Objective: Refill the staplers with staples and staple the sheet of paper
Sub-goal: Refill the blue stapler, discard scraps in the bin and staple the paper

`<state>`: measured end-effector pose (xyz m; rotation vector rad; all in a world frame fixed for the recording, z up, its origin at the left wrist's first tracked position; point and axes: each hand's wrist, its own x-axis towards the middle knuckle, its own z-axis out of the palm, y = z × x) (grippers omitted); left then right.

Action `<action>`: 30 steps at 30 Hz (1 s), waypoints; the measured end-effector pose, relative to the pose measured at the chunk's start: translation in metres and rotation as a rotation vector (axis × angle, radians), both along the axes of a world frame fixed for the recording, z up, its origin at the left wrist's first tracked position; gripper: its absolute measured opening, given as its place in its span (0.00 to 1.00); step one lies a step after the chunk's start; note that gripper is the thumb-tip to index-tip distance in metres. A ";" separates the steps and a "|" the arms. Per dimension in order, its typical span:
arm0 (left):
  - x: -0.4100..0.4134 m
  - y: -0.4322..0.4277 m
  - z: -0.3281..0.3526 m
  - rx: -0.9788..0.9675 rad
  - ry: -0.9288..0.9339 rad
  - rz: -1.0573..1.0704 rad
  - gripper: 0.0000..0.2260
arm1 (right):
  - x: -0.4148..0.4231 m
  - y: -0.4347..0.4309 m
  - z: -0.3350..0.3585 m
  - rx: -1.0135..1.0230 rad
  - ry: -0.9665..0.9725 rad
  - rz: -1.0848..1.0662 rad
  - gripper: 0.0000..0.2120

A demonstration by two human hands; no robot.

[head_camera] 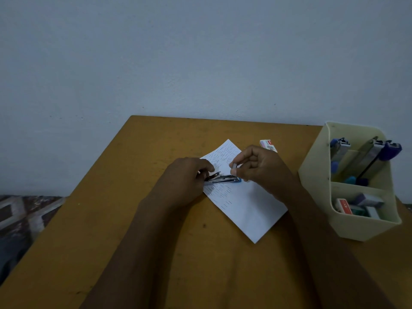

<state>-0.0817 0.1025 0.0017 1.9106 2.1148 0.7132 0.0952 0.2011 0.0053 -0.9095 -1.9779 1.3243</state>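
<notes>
I see the left hand (189, 175) clamp the stapler (225, 179) steady on the paper (245, 204); the right hand (256, 168) pinches staples (233, 166) for loading.

Ochre table (156, 219), white line-printed paper (249, 208), cream organizer (316, 197), blue-tipped stapler (225, 179)

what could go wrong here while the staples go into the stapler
1. The right hand pinches a small staple strip above the open stapler; it could slip or break before it seats.
2. The left hand grips only the stapler's rear, so it may skid on the loose paper.
3. Fingertips sit close to the open channel and could get nipped when it closes.
</notes>
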 end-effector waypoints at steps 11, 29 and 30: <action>0.009 0.000 -0.004 0.047 -0.089 -0.059 0.16 | -0.004 0.001 -0.007 0.056 -0.054 -0.021 0.10; 0.001 -0.001 -0.011 0.171 -0.435 0.063 0.04 | -0.011 0.002 -0.017 0.330 -0.244 0.060 0.11; 0.001 -0.002 -0.011 0.168 -0.441 0.060 0.04 | -0.012 0.002 -0.017 0.332 -0.250 0.066 0.13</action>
